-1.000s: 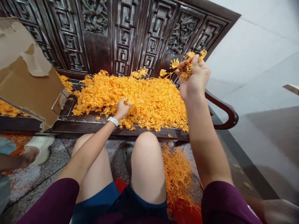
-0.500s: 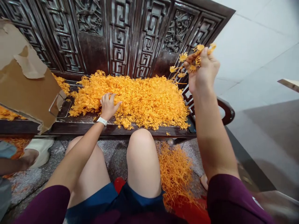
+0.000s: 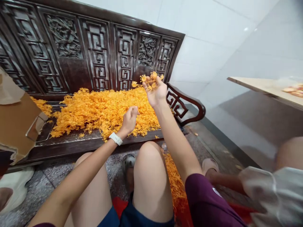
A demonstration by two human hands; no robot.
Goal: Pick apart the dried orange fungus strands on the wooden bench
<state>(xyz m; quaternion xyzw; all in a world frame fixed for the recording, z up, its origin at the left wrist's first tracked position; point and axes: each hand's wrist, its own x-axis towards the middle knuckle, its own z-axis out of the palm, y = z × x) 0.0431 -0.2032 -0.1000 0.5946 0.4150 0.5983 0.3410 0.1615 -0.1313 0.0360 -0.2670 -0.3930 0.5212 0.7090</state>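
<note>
My right hand (image 3: 158,93) is raised above the right end of the heap, palm up. Its fingers are curled round several small yellow-orange plastic flower pieces (image 3: 153,78) with thin stems and claw-like petals. Lower and to the left, my left hand (image 3: 130,119), with a white watch (image 3: 115,138) at the wrist, hovers over the front of the heap. Its fingers are bent together; whether anything is pinched in them is hidden. Beneath both hands, a wide heap of the same flower pieces (image 3: 85,110) covers the seat of a dark carved wooden bench (image 3: 71,143).
A torn cardboard box (image 3: 21,123) stands on the bench at left. The bench's curved armrest (image 3: 189,115) is at right. Orange stringy strands (image 3: 176,179) lie on the floor beside my knee. Another person's leg (image 3: 227,181) shows at right, below a wooden board (image 3: 260,86).
My view has turned to the right. My right hand has come closer to my left, still holding the flower pieces. My left hand has lifted from the heap, its spread fingers now drawn together.
</note>
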